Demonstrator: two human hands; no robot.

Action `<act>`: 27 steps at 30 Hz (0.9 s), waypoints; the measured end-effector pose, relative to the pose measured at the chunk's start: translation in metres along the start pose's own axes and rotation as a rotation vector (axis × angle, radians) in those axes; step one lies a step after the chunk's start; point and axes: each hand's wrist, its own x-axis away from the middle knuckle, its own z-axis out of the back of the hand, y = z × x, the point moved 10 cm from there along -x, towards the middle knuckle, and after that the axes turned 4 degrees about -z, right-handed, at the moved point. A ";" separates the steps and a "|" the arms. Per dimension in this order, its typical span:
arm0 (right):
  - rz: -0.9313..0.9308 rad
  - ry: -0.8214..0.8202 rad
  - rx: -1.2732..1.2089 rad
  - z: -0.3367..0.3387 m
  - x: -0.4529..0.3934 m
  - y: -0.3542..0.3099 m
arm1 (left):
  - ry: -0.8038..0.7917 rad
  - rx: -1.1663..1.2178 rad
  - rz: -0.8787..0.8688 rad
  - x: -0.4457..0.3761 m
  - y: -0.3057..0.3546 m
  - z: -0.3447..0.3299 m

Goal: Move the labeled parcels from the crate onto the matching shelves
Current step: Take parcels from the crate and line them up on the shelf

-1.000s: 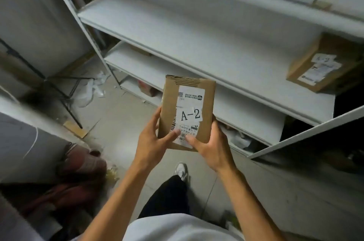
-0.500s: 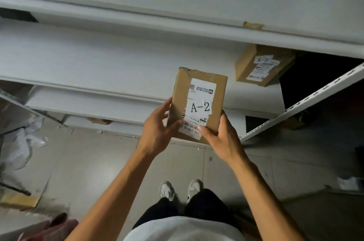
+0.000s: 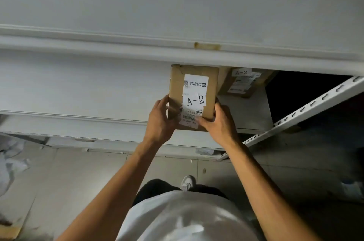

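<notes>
Left hand grips the parcel's left edge, fingers curled behind it. The A-2 parcel sits over the shelf front, possibly resting on it. Right hand grips its lower right corner. At 2 o'clock, a second A-2 box lies just beside it, under the upper shelf.

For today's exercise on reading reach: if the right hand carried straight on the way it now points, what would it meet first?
Probably the second A-2 parcel lying on the shelf. The right hand, sharing the held parcel with the left hand, points up towards it, though depth is unclear.
</notes>
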 end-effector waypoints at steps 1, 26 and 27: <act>-0.002 0.022 0.016 0.004 -0.009 0.005 | 0.007 -0.002 -0.016 -0.007 0.003 -0.005; -0.026 0.039 -0.257 0.000 -0.074 0.037 | 0.058 0.118 0.008 -0.078 -0.009 -0.062; -0.036 0.023 -0.266 0.000 -0.075 0.038 | 0.051 0.124 0.004 -0.078 -0.008 -0.064</act>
